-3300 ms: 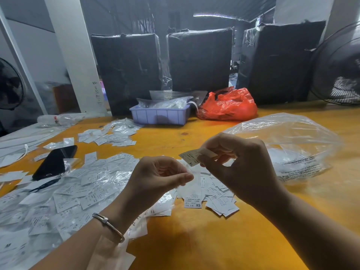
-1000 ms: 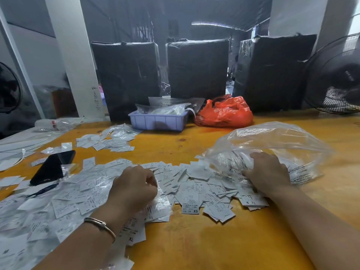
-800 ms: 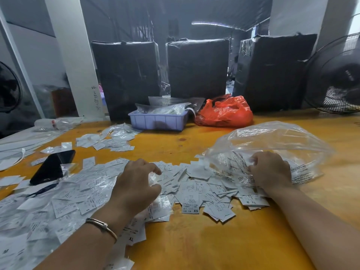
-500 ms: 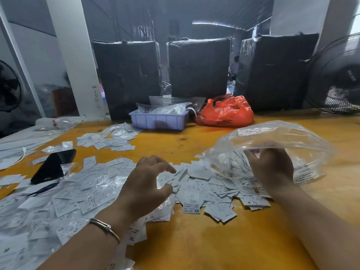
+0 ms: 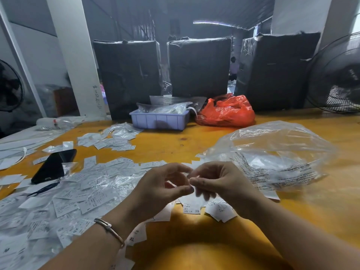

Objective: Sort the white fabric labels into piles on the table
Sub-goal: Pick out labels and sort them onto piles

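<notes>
Nearest: 2 bare forearms over the yellow table [image 5: 194,256]; a thin bracelet [image 5: 109,228] on the left wrist. A label marked XL [image 5: 136,235] lies just beside that wrist.

Left hand [image 5: 159,188] and right hand [image 5: 220,182] meet raised above the table, fingertips touching, both pinched narrow. Something pale and small sits between them; blurred, cannot tell whether either hand grips it.

Under and beside the hands: the white fabric labels [image 5: 81,195], a wide loose spread to the left mixed with clear film, and a smaller cluster [image 5: 206,207] below the right hand.

Right: a clear plastic bag [image 5: 272,152], puffed up, printed text on it.

Left, among the labels: a black phone [image 5: 52,166].

Farther: a second small pile of labels [image 5: 109,139], a lilac tray [image 5: 159,119], a red bag [image 5: 226,112].

Back: 3 black wrapped boxes [image 5: 198,67], a fan [image 5: 337,75] at right.
</notes>
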